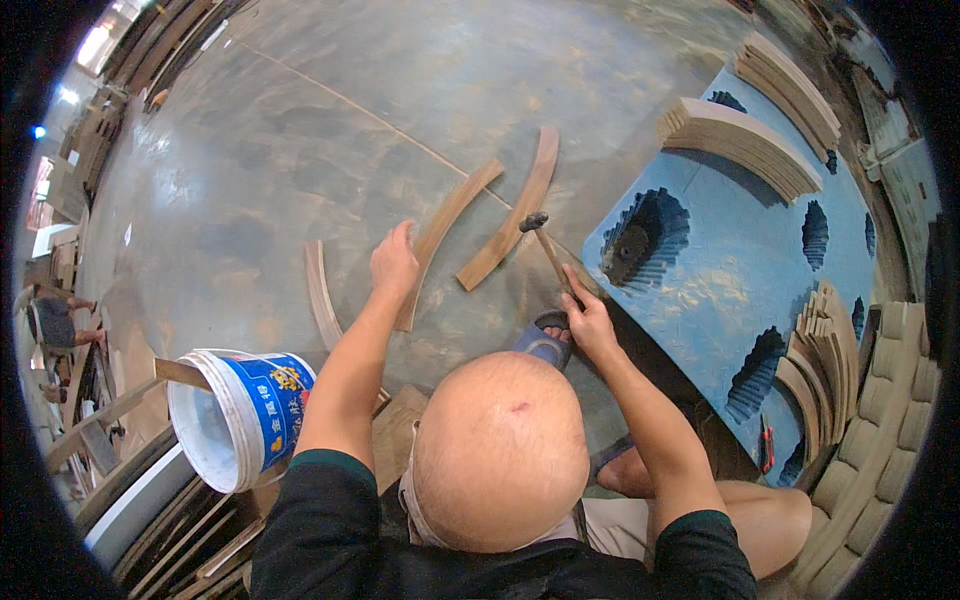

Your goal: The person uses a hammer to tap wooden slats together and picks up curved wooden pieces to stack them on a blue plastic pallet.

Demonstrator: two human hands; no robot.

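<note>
My right hand (pixel 592 325) is closed round the wooden handle of a hammer (pixel 553 258). Its dark head (pixel 535 221) sits over the edge of a curved wooden piece (pixel 515 217) on the floor. My left hand (pixel 395 262) is beside a second curved piece (pixel 440 238), along its left edge. The left fingers are bunched together; what they hold, if anything, is hidden. Further left, a narrower curved strip (pixel 320 292) lies partly behind my left forearm.
On my right stands a blue slab (pixel 690 290) with dark ridged hollows, bearing stacks of curved wooden pieces (pixel 740 140) and a red-handled tool (pixel 767 445). A white and blue bucket (pixel 255 420) stands near my left elbow, above loose boards (pixel 190 530). Another person (pixel 55 322) is at far left.
</note>
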